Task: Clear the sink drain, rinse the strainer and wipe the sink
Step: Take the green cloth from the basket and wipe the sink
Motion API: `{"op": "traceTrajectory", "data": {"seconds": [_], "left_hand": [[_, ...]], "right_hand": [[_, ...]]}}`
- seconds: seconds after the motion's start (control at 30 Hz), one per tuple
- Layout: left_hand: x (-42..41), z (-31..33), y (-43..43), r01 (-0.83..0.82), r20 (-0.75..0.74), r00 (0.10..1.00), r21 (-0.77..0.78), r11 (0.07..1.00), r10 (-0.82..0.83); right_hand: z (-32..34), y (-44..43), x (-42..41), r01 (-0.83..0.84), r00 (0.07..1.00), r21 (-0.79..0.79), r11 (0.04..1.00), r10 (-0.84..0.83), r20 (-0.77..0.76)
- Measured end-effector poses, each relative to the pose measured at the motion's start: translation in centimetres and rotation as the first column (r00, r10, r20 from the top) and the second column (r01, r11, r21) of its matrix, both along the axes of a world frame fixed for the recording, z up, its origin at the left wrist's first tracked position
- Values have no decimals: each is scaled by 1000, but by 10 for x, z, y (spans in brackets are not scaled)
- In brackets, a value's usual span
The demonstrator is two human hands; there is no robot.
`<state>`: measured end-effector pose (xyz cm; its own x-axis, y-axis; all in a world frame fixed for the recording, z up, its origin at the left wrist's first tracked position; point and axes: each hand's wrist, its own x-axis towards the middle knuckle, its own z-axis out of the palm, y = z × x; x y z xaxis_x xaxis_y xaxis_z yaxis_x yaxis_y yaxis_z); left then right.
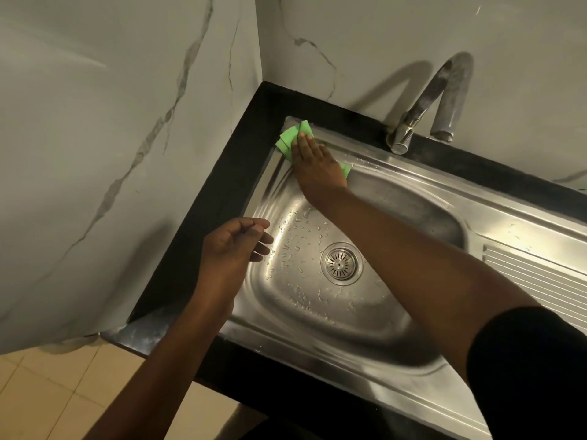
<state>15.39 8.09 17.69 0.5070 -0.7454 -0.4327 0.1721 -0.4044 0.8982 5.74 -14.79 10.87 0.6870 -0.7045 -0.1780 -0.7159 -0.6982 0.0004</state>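
Note:
A stainless steel sink (397, 315) is set in a black counter, with water drops in its basin. The round metal strainer (340, 264) sits in the drain at the basin's middle. My right hand (313, 165) presses flat on a green cloth (289, 138) at the sink's far left rim corner. The cloth shows beyond my fingertips, and a bit of it shows at the right of my palm. My left hand (233, 246) hovers over the sink's left rim, fingers loosely curled, holding nothing.
A curved metal tap (422, 103) rises from the back of the black counter (219, 198). A ribbed draining board (536, 281) lies at the right. Marble walls close the corner at the left and back. Tiled floor (47, 392) shows at the lower left.

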Motion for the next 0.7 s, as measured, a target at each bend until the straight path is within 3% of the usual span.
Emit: {"op": "traceTrajectory", "data": {"seconds": [0.2,0.37,0.5,0.6,0.7], "left_hand": [[-12,0,0,10,-31,999,-33,999,-11],[-27,-2,-4,67,-39,997,-68,995,-70],[-37,-4,-5,121,-33,992,-95,988,-125],[-42,-7,-4,150,-39,987,-109,983,-155],[-43,-10,-3,168,-41,984,-120,978,-174]], "right_hand": [[-9,-7,-75,70,997,-70,995,-71,-19],[-13,17,-184,313,940,-96,945,-323,-110],[7,30,-238,503,851,-30,864,-501,-160],[36,20,-243,621,782,172,765,-619,-72],[60,24,-255,744,597,235,626,-780,186]]}}
